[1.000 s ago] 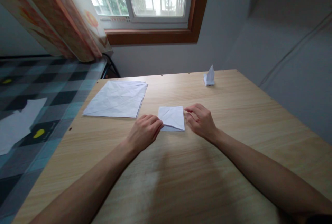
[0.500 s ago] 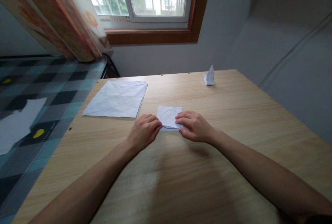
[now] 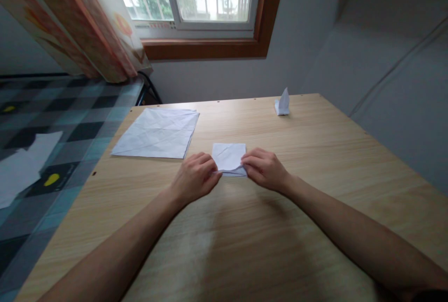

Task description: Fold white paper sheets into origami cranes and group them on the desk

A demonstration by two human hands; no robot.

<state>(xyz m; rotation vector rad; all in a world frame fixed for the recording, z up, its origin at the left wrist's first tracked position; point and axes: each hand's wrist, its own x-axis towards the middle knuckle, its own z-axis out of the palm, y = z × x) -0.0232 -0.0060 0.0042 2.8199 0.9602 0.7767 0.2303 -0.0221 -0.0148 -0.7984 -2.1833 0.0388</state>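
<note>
A small folded white paper square (image 3: 228,156) lies on the wooden table (image 3: 315,162) in front of me. My left hand (image 3: 196,176) is curled at the square's near left corner, fingers pinching its edge. At the near right corner my right hand (image 3: 264,169) pinches the paper too, fingers closed on it. The near edge of the paper is slightly raised between the two hands.
A stack of larger creased white sheets (image 3: 156,133) lies at the table's left back. A small folded paper figure (image 3: 283,102) stands at the back right. Left of the table is a checked bed cover (image 3: 45,143) with loose white paper (image 3: 21,166). Window and curtain behind.
My right hand came in from the paper's right side onto its near right corner and now pinches it. The left hand stayed at the near left corner.
</note>
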